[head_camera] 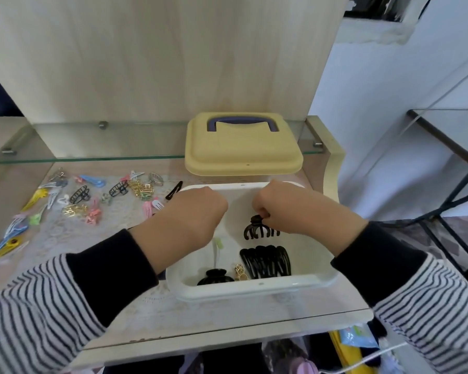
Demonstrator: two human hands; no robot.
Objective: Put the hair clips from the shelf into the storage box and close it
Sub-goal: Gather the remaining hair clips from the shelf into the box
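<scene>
Pinching a black claw clip [261, 229] by its top, your right hand [289, 209] holds it inside the white box [254, 290], above the floor and toward the far right corner. Your left hand [189, 214] hangs over the box's left side with its fingers curled under. A pale green clip [218, 244] shows just below it, but you cannot tell from here whether the hand holds it.

By my judgement you are under halfway. The box holds a row of black snap clips [266, 261], a gold clip [239, 272] and a second black claw [215, 276] against the near wall. Many loose clips [92, 198] lie scattered on the shelf [200, 314] toward its left edge, well apart from the box. The yellow lid [241, 155] is off and sits just behind the box, near the back right corner. Gathering those clips and closing the lid remain.

No brand, label or writing can be read on the box or lid.
</scene>
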